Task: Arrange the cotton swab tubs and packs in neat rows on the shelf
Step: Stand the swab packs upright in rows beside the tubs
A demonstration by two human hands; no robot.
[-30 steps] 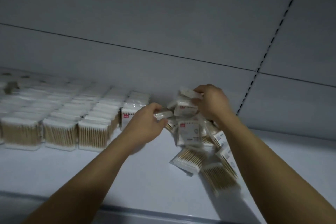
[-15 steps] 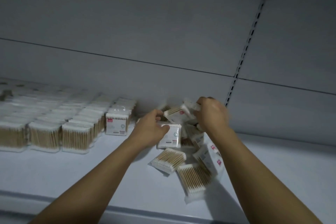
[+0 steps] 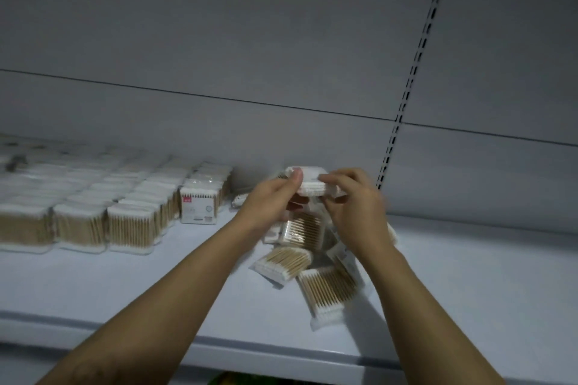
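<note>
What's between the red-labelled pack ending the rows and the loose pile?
Head view: mostly bare shelf, plus one small pack lying near the back, partly hidden behind the left hand, between the labelled pack and the loose pile.

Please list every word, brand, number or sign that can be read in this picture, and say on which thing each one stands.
No text can be read here.
Front pack at the right end of the rows: red tag with white marks, too small to read; grey print below, blurred.
Loose pile of packs: labels blurred.
Held pack, between left hand and right hand: no print shows.
</note>
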